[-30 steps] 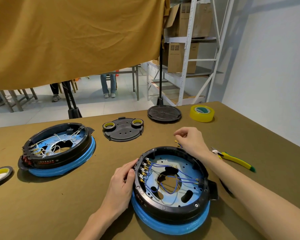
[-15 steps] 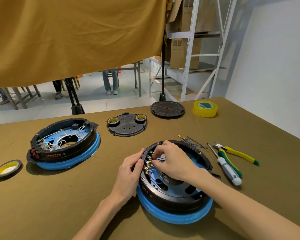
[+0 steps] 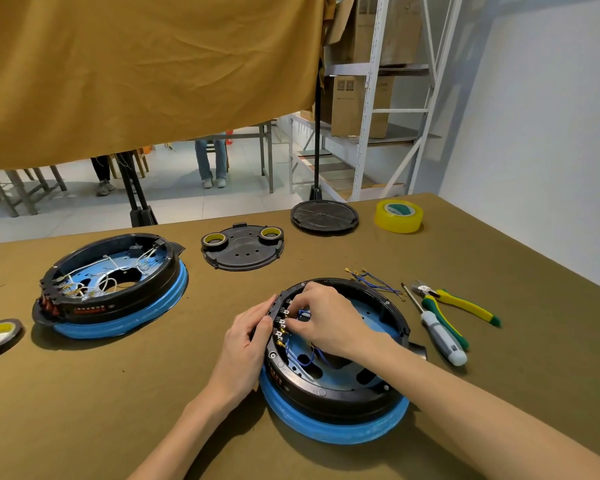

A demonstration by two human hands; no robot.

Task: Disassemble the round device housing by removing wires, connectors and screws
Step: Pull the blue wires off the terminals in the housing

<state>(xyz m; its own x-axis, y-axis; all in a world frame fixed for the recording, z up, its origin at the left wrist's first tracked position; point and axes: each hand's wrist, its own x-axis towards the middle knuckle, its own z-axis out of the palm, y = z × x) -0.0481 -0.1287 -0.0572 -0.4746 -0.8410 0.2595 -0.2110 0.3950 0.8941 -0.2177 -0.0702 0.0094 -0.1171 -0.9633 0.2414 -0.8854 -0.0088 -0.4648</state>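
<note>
A round black housing [image 3: 343, 393] on a blue base lies on the table in front of me, open side up. Blue wires [image 3: 309, 355] run inside it to a row of brass connectors [image 3: 280, 329] on its left inner wall. My left hand [image 3: 246, 344] grips the housing's left rim from outside. My right hand [image 3: 323, 318] reaches into the housing and pinches a blue wire at the connector row. A bundle of loose blue wires [image 3: 374, 280] with brass terminals lies on the table just behind the housing.
A second housing [image 3: 111, 285] with white wires sits at the left. A black cover plate [image 3: 243, 252] carrying two tape rolls and a black disc [image 3: 324, 216] lie behind. A screwdriver [image 3: 437, 329] and yellow-green pliers [image 3: 458, 304] lie at the right; yellow tape [image 3: 399, 216] far right.
My right hand came from the table behind the housing, leaving the loose wires there, and went inside to the connector row. My left hand stayed on the rim.
</note>
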